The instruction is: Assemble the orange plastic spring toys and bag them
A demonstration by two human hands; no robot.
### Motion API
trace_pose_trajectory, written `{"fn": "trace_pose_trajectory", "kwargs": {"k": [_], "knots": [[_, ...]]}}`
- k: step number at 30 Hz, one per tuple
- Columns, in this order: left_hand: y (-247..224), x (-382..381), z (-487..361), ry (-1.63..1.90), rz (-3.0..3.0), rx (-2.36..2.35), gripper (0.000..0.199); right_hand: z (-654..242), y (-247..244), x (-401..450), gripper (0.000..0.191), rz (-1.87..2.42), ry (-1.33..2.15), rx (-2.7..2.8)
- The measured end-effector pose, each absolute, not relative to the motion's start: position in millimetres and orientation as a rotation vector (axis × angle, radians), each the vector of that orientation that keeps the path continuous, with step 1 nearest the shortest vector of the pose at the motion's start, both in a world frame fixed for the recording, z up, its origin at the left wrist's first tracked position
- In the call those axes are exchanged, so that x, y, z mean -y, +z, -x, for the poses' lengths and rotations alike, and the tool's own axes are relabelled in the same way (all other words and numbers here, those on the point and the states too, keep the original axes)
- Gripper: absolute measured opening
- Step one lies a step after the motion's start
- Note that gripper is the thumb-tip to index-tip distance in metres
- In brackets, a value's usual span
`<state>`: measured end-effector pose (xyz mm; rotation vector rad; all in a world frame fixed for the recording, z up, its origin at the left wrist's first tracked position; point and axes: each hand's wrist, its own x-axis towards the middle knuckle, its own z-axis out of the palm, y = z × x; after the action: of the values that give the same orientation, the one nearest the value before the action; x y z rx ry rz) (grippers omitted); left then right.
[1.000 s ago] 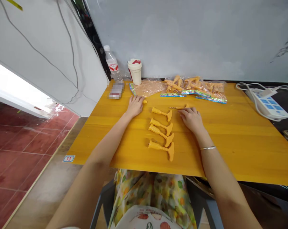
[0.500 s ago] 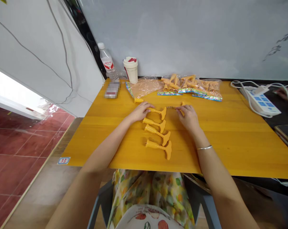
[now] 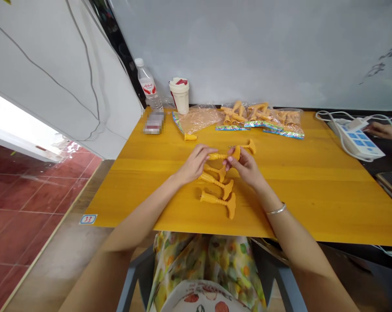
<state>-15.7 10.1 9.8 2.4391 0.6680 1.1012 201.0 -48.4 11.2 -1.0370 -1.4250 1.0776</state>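
Between my hands is a yellow T-handled tool [image 3: 219,156]. My left hand [image 3: 196,164] has its fingers closed on the ribbed end, and my right hand [image 3: 244,167] grips the T-shaped handle. Nearer me, three similar yellow tools lie in a column: one [image 3: 217,171] partly under my left hand, one [image 3: 217,181] below it, and the lowest [image 3: 218,200]. Behind my right hand lies another T-handle with a thin shaft [image 3: 250,146]. A loose yellow sleeve [image 3: 190,137] rests beyond my left hand.
Bags of yellow parts [image 3: 264,116] and an empty clear bag [image 3: 200,119] lie along the back. A bottle [image 3: 148,89] and a cup [image 3: 180,96] stand back left. A power strip [image 3: 358,138], phone [image 3: 390,184] and another person's hand [image 3: 379,130] are at right.
My right hand has left the thin-shafted T-handle and taken the handle of the top tool. That tool is now held by both hands, shifted right. The other person's hand has moved left.
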Motion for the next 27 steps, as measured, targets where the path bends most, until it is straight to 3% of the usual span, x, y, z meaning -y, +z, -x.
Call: {"fn": "trace_pose_trajectory", "kwargs": {"k": [4, 8, 12, 22, 27], "knots": [[11.5, -17.8, 17.1, 0.998, -2.109, -0.758, 0.047, -208.9, 16.5, 54.3, 0.012, 1.054, 0.513, 1.915], [18.8, -23.4, 23.5, 0.809, -1.696, -0.854, 0.049, -210.0, 27.8, 56.5, 0.024, 0.903, -0.161, 2.315], [33.8, -26.9, 31.8, 0.606, -1.450, -0.999, 0.051, -203.7, 36.4, 58.6, 0.019, 0.777, -0.708, 2.409], [36.6, -32.0, 39.7, 0.390, -1.264, -1.021, 0.046, -200.6, 37.4, 66.5, 0.015, 0.711, -0.833, 2.399], [27.3, -57.8, 71.5, 0.631, -1.100, -1.157, 0.042, -252.6, 33.0, 56.9, 0.021, 0.904, -0.795, 1.963]]}}
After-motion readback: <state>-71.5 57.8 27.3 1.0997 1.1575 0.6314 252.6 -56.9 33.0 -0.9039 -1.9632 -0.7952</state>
